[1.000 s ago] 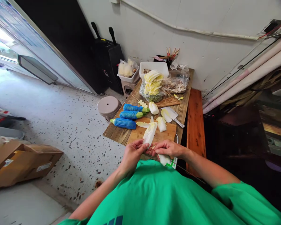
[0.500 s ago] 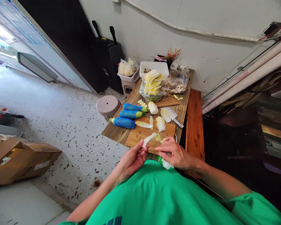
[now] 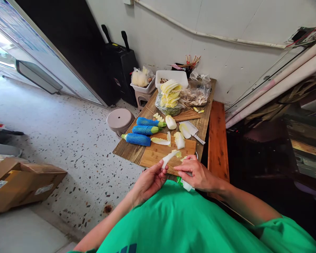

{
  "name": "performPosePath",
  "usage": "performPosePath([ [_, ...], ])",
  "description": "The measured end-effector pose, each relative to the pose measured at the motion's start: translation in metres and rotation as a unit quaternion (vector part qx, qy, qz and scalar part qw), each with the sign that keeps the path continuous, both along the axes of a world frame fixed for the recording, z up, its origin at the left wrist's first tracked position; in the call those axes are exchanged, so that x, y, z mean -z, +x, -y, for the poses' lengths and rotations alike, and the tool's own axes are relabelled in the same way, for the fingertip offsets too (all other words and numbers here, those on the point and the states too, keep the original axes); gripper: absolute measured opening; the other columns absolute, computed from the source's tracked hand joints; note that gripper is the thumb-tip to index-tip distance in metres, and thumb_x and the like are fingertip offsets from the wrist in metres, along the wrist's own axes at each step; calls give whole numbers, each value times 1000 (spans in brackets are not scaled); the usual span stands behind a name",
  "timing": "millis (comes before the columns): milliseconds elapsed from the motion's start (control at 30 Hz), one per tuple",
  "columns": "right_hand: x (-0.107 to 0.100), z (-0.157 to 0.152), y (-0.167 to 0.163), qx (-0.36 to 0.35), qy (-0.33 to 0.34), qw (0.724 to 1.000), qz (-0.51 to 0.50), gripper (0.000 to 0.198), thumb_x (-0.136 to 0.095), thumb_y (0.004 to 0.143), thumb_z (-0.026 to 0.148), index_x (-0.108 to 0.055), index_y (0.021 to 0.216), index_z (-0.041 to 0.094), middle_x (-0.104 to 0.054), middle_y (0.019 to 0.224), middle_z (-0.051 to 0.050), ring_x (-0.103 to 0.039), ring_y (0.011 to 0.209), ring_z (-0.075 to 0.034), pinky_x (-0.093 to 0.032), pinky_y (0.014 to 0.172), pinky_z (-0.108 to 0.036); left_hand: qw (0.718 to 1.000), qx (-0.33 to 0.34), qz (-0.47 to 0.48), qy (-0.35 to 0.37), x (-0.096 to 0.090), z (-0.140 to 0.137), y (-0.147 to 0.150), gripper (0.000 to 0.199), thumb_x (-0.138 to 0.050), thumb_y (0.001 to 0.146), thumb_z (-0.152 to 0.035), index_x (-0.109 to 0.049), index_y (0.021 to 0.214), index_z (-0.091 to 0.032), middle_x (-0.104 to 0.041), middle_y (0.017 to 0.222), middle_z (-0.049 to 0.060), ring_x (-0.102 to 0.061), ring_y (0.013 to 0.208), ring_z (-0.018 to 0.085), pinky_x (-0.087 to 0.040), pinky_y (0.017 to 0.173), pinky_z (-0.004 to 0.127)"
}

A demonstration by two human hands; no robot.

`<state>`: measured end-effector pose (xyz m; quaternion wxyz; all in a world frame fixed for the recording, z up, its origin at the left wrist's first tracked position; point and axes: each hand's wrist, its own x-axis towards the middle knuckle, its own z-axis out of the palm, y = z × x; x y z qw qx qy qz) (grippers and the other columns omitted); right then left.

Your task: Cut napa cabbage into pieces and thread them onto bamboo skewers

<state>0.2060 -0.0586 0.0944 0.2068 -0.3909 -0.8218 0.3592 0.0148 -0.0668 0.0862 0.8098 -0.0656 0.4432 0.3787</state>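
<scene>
My left hand [image 3: 154, 177] pinches a narrow white strip of napa cabbage leaf [image 3: 169, 158] between thumb and fingers, its yellowish tip pointing away over the wooden cutting board [image 3: 154, 154]. Close by on the right is my right hand [image 3: 196, 172], fingers pinched together near the board's front edge. What it holds is too thin or hidden to make out. A white thing with a green patch [image 3: 186, 185] shows below that hand. Cut cabbage pieces [image 3: 179, 140] and a leaf strip [image 3: 160, 141] lie on the board. Beyond it, a cleaver [image 3: 193, 130] rests beside a leaf.
Zucchini in blue netting [image 3: 138, 139] lie left of the board. Behind are a cabbage chunk [image 3: 171, 122], bamboo skewers [image 3: 189, 115], skewered leaves [image 3: 171, 93], a white tub [image 3: 182, 78] and bagged mushrooms [image 3: 198, 96]. A round stool [image 3: 120, 118] stands left; an orange-brown bench [image 3: 218, 140], right.
The view has shifted slightly. My left hand and the leaf strip have come up a little; my right hand keeps nearly the same pose.
</scene>
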Motion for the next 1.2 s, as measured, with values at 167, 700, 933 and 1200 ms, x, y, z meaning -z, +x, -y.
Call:
performPosePath([
  [167, -3, 0, 0, 6, 1, 1000, 6, 19, -51, 83, 20, -71, 86, 20, -62, 63, -2, -54, 65, -13, -32, 83, -35, 999, 18, -8, 34, 2, 2, 0, 10, -54, 83, -14, -59, 78, -7, -62, 68, 6, -56, 53, 5, -48, 49, 12],
  [700, -19, 4, -12, 33, 16, 998, 52, 21, -50, 83, 14, -70, 77, 17, -61, 62, -1, -51, 62, -11, -29, 82, -33, 994, 72, -54, 57, -8, 4, -3, 18, -55, 82, -15, -63, 69, -5, -61, 63, 6, -52, 48, 4, -46, 48, 11],
  [933, -21, 2, -16, 24, 9, 999, 43, 20, -51, 82, 13, -69, 73, 16, -61, 62, -1, -51, 61, -11, -29, 81, -33, 993, 87, -53, 62, -7, 5, -6, 13, -62, 77, -15, -64, 67, -6, -63, 63, 5, -53, 48, 4, -45, 47, 11],
  [1200, -18, 4, -21, 25, 6, 999, 26, 21, -50, 82, 13, -68, 72, 17, -63, 63, -1, -52, 62, -11, -30, 80, -33, 988, 113, -50, 95, -5, 10, -9, 18, -74, 65, -23, -66, 66, -6, -63, 60, 4, -53, 49, 4, -43, 48, 11],
])
